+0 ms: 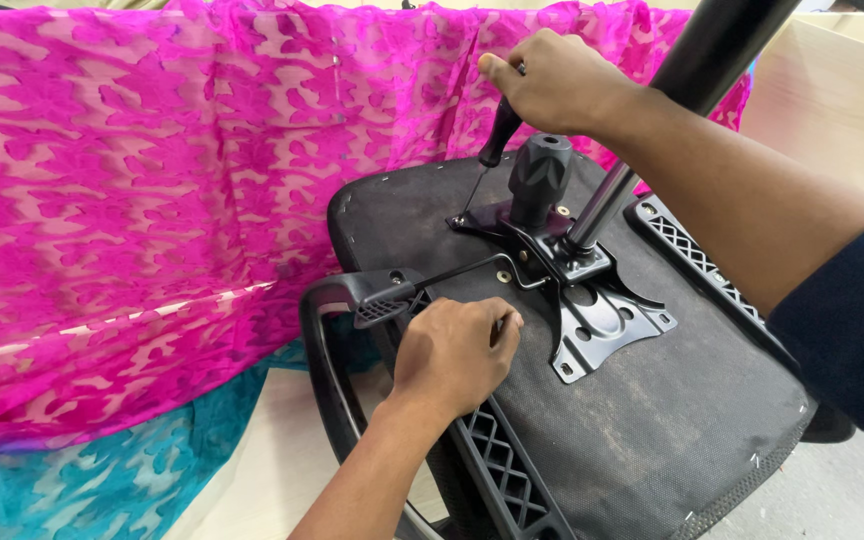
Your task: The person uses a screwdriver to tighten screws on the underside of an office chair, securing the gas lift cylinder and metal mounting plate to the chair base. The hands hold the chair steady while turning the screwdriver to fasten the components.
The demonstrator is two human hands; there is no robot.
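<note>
The pink patterned cloth (152, 180) fills the space behind and to the left of the upturned chair seat (652, 420), with a teal patterned cloth (92, 480) lying lower down, left of the seat's near corner. The seat itself lies tipped with its fabric-covered underside facing up, 1 black plastic armrest loop (324, 360) hanging off its left edge. It looks bulky, rigid and fairly heavy, so I judge it is best steadied by its firm rim or the armrest mount rather than by the thin fabric skin. Bolted near the seat's middle is the black metal tilt plate (592, 310), stiff and hard-edged, with the gas cylinder (652, 130) rising from it toward the upper right and a ribbed tension knob (540, 175) standing just left of the cylinder. A thin lever with a flat paddle handle (384, 298) runs from the plate out to the seat's left edge. The left hand (452, 355) presses in a loose fist on the seat just below that lever; whether its grip encloses anything I cannot tell. The right hand (552, 80), above the plate's far corner, has its grip wrapped around the dark handle of a screwdriver (492, 140), whose slim shaft meets the plate's far-left corner; the smooth handle could turn slippery.
</note>
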